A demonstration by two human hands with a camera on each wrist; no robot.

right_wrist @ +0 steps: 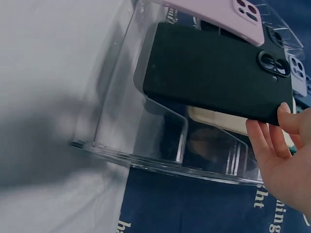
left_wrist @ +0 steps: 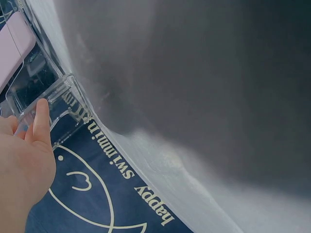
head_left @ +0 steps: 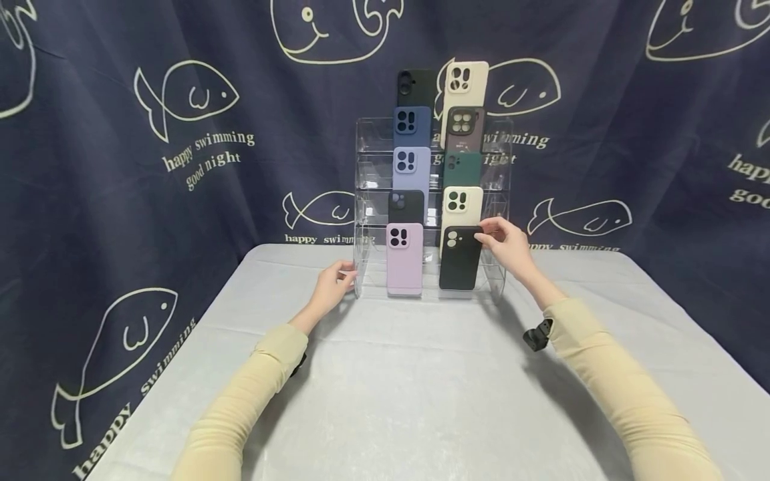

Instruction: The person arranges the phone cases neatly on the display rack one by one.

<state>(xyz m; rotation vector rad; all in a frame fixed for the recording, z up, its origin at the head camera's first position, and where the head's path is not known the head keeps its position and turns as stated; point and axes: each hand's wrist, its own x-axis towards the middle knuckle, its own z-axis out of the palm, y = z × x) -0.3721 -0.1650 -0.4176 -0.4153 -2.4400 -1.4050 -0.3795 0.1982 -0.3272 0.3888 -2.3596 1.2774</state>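
Observation:
A clear tiered display stand (head_left: 358,200) holds two columns of phone cases. At the bottom of the right column, a black phone case (head_left: 460,264) leans upright. My right hand (head_left: 510,248) pinches its upper right corner between thumb and fingers, as the right wrist view shows of the hand (right_wrist: 286,150) and the black case (right_wrist: 209,73). My left hand (head_left: 332,286) touches the stand's left side panel near the table. In the left wrist view, the index finger of that hand (left_wrist: 29,160) lies straight along the clear panel (left_wrist: 60,90).
A pink case (head_left: 404,264) stands at the bottom of the left column, with black, lilac and blue ones above. Cream, green (head_left: 462,169) and dark cases rise behind the black one. A white cloth covers the table (head_left: 421,387); a navy fish-print curtain (head_left: 252,174) hangs behind.

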